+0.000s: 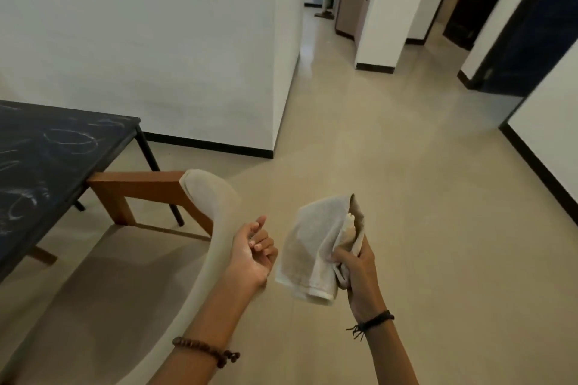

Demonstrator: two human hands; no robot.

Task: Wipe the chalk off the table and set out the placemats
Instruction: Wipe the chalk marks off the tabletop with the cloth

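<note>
From my head view, my right hand (353, 262) grips a folded beige towel (316, 247) in the air over the floor, while my left hand (251, 248) hangs empty with loosely curled fingers just beside it. The chalk marks (70, 141) cover the black table (103, 147) right out to its near right corner, well apart from me. I see no placemats, and the towel's loose lower folds could smear chalk instead of lifting it, or I could bump the chair (200, 197) tucked at that table edge.

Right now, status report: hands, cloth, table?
Right hand grips the cloth; left hand free, fingers loosely curled. Table off to the left, chalk still on it. Chair stands between.
</note>
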